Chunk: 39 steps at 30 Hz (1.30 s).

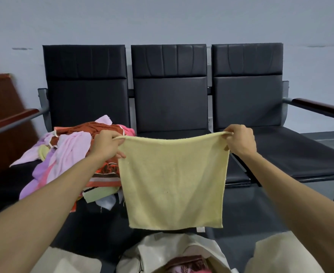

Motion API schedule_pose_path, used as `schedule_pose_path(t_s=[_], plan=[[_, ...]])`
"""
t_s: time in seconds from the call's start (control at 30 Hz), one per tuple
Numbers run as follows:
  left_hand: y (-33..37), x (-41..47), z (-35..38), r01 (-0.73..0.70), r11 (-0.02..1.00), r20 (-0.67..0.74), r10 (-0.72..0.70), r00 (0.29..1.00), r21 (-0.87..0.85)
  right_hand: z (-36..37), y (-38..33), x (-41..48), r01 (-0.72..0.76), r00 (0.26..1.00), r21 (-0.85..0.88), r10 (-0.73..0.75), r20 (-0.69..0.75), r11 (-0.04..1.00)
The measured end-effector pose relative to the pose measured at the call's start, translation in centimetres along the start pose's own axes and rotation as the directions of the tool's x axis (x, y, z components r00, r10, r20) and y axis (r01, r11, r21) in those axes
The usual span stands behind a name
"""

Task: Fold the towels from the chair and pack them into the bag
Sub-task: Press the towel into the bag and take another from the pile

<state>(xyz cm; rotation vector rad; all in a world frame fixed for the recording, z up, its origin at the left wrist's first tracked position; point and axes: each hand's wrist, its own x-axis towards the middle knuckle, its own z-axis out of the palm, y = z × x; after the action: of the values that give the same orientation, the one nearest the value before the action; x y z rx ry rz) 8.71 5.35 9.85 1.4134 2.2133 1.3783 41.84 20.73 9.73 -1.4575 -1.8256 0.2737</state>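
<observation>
At the bottom centre of the frame the cream cloth bag (162, 251) sits open, with patterned red and pink folded towels (187, 265) already inside. Just above it hangs the pale yellow towel (174, 180), spread flat in the air as 1 square sheet. The left hand (107, 144) and the right hand (240, 141) each have their fingers curled tight on 1 top corner, pulling the upper edge taut.

It looks light, soft and limp, so the corners are likely the best hold for folding. A small white tag (200, 229) at its lower edge is too small to read.

Further back at left centre, a loose pile of towels (71, 152) in pink, lilac and rust covers the left seat of the 3-seat black chair (170, 103).
</observation>
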Motion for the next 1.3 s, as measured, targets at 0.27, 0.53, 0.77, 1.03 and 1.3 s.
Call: schedule_pose_path(t_s=[0.27,0.53,0.77,1.03,1.3], plan=[[-0.3,7.4,3.8,0.125,0.96,-0.056,-0.143,0.988,-0.249,4.4,0.1,6.1,0.006,0.997,0.097,-0.013,0.077,0.995],[-0.4,12.2,7.2,0.052,0.998,-0.271,-0.061,0.961,-0.04,6.8,0.2,11.6,0.237,0.971,0.027,-0.237,-0.014,0.971],[-4.2,6.5,10.4,0.008,0.999,-0.108,-0.003,0.994,0.047,9.1,4.7,6.5,0.209,0.963,-0.014,-0.203,0.179,0.978],[-10.1,-1.2,14.1,-0.027,0.989,0.175,0.001,0.985,0.146,11.0,8.4,-0.5,0.306,0.801,-0.23,-0.12,0.586,0.924],[-13.0,1.6,16.1,-0.178,0.963,0.23,0.13,0.964,0.202,15.0,9.5,0.9,0.228,0.856,-0.151,-0.125,0.501,0.962]])
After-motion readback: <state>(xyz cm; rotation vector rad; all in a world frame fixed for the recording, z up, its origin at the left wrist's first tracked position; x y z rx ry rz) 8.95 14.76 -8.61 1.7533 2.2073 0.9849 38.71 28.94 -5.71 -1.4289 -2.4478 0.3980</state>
